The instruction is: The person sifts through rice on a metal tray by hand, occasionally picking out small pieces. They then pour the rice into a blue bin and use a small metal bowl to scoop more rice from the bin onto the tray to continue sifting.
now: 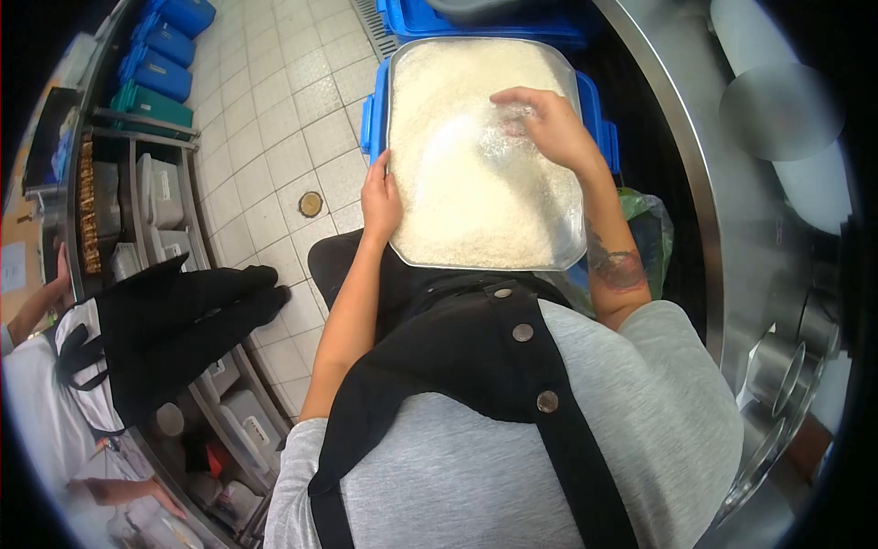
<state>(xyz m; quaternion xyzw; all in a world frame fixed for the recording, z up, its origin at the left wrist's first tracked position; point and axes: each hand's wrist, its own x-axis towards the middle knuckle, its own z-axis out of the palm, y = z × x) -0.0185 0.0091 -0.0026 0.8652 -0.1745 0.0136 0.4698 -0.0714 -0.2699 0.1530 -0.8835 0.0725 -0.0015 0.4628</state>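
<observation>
A large rectangular clear tray [583,215] heaped with pale white grains or crumbs [448,210] lies in front of my lap, over a blue-latched bin [599,119]. My left hand [380,199] grips the tray's left side, thumb along the rim and the other fingers partly hidden. Above the right part of the grains is my right hand [553,128], with fingers curved round a clear, shiny plastic piece [505,137]. Glare and blur hide this piece's exact shape.
A steel counter [677,110] runs along the right, with metal pans [776,375] nearby. Blue bins [155,69] and a green bin [151,105] stand far left. Another person in a black apron [165,320] works at the left counter. A floor drain [311,203] is in the tiles.
</observation>
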